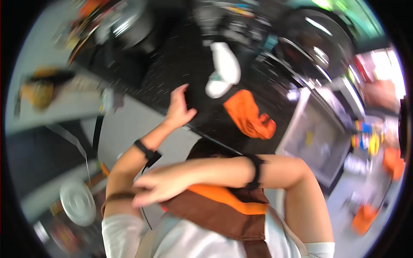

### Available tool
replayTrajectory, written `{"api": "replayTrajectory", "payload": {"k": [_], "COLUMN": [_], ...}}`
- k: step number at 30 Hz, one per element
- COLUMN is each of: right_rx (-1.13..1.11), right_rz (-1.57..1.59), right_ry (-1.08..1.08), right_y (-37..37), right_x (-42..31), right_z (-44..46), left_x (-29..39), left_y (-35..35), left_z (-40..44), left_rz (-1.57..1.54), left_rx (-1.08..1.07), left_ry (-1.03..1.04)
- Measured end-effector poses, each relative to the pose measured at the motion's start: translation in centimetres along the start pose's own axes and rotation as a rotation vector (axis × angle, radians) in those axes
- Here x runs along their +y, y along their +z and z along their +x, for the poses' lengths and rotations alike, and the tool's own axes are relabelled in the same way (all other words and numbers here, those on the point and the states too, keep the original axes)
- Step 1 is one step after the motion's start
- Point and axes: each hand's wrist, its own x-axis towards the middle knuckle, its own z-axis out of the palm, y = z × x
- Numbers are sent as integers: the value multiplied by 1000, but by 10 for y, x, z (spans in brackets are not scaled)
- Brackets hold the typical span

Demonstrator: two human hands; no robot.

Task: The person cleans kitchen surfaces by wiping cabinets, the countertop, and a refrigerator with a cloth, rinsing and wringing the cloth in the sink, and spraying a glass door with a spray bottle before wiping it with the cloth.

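Your bare left hand [178, 109] is open near the crumpled orange cloth [246, 115], and your bare right hand [161, 185], blurry but seemingly open, could bump your left arm [122, 172] by swinging fast.

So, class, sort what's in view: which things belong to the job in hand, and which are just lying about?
Probably the job's:
dark brown band on the left arm, beside the right hand
black speckled countertop, beside the left hand

Apparently just lying about:
crumpled orange cloth
elongated white object, too blurred to name
round white object, lower left
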Motion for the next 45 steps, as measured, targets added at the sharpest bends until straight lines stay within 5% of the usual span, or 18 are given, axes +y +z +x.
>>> {"api": "replayTrajectory", "payload": {"k": [3,7,12,13,14,15,17,19,21,23,26,28,34,37,40,42,43,45], "right_rx": [205,524,511,667,1055,1421,2246,2193,2184,2239,2288,2606,3014,3189,3422,3509,3601,3763], "right_rz": [-253,-237,-476,-443,-371,-242,-1039,-1239,-1271,-1300,-953,-742,41,599,1024,1016,1028,567], "right_ry": [-196,-769,-816,-792,-775,-724,509,561,595,638,919,1017,443,-112,-692,-1268,-1324,-1742], "right_y": [32,40,50,49,38,27,14,10,33,73,175,214,353,417,429,410,387,347], "right_x": [-10,-60,-48,-25,18,64,153,274,297,301,276,241,172,176,166,148,133,103], "right_z": [64,59,-83,-108,-130,-149,-157,-159,-164,-156,-138,-87,42,122,230,312,350,416], "left_x": [0,3,-1,-1,-3,-4,6,19,30,28,75,88,113,142,81,38,33,133], "left_y": [0,8,23,28,36,48,75,87,101,109,116,108,90,65,87,91,91,-32], "left_z": [1,-3,1,8,17,23,22,30,32,36,17,8,29,27,47,48,44,-62], "left_rz": [-63,-307,-309,-301,-304,-311,-520,-395,-396,-255,-234,-323,-221,14,-257,-223,-277,-595], "left_rx": [-175,-230,-252,-299,-293,-275,-132,-155,-83,-63,-313,-458,-561,-602,-847,-989,-1134,-1492], "left_ry": [95,9,7,37,49,59,8,-122,-111,-12,14,94,263,316,-20,304,509,1009]}}
